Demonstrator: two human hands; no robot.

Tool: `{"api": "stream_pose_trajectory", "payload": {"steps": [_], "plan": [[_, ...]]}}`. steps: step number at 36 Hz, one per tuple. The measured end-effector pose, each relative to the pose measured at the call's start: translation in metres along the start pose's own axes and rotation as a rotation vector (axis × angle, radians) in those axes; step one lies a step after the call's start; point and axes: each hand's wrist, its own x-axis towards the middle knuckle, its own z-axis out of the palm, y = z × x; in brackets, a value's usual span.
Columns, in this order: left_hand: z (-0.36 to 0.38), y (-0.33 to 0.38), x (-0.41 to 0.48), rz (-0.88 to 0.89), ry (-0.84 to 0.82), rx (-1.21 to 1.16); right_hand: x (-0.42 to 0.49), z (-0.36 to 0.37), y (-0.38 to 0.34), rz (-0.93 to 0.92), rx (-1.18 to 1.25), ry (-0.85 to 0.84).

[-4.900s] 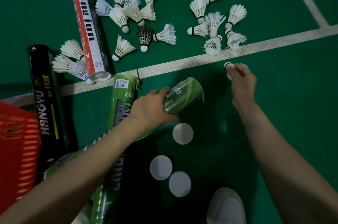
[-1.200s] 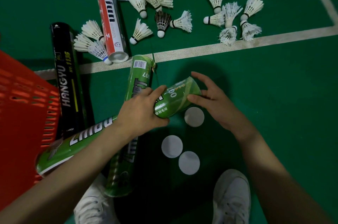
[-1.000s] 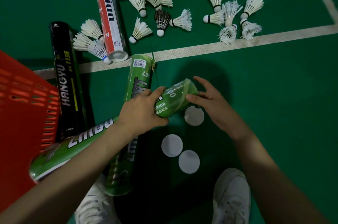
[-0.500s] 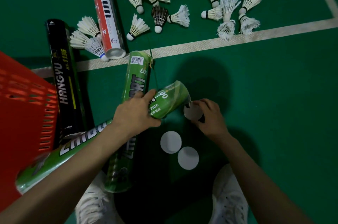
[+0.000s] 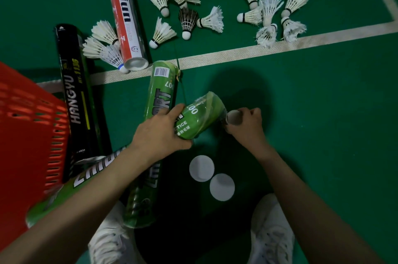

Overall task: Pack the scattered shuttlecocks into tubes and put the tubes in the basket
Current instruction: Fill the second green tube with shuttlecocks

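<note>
A green tube point(image 5: 200, 117) is being held slantwise over the middle of the court floor point(image 5: 323, 112), its mouth pointing right; the left hand point(image 5: 157, 134) is gripping it with curled fingers. The right hand point(image 5: 247, 125) is pinching a white cap point(image 5: 233, 117) at that mouth. Two more caps point(image 5: 201, 168) are lying just below. Shuttlecocks point(image 5: 211, 20) are lying scattered beyond the white line point(image 5: 237, 53), and a red basket point(image 5: 25, 134) is sitting at the left edge

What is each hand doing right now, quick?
Left hand: closed, holding the green tube near its mouth.
Right hand: closed, pinching a white cap at that tube's mouth.
</note>
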Motion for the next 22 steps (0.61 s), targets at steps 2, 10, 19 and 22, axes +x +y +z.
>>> {"api": "stream_pose_trajectory", "payload": {"steps": [2,10,19,22], "plan": [[0.000,0.000,0.000,0.002,-0.003,-0.008,0.002,-0.005,-0.001,0.078,0.142,0.002],[-0.002,0.006,-0.004,0.043,0.011,-0.067,-0.003,-0.027,-0.030,0.174,0.944,0.107],[-0.003,0.006,-0.007,0.073,0.034,-0.087,-0.032,-0.029,-0.055,-0.120,0.817,-0.074],[-0.004,0.007,-0.008,0.094,0.048,-0.119,-0.036,-0.033,-0.057,-0.135,0.851,-0.074]]}}
